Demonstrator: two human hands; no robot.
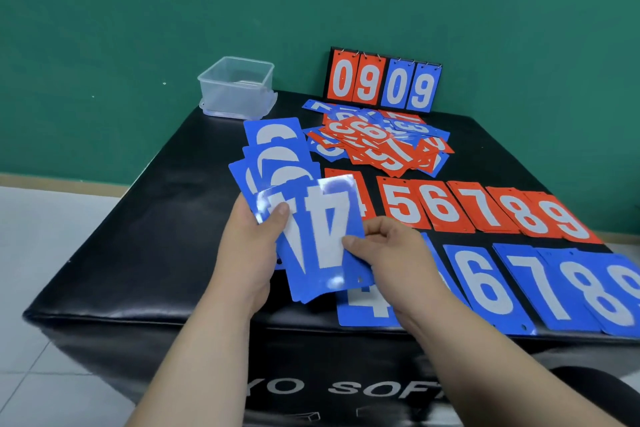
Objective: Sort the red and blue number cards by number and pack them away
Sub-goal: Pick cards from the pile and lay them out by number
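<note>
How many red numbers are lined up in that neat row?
6, left to right: red 4, partly behind the held blue cards, then red 5, red 6, red 7, red 8, red 9. More could be hidden behind the held cards.

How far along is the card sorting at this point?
Done: a red row and a blue row of numbered piles lie in order. In hand: the left hand holds a fan of blue cards; the right hand pinches a blue 4 card. Left: the mixed pile is unsorted, and the clear box shows no cards.
</note>
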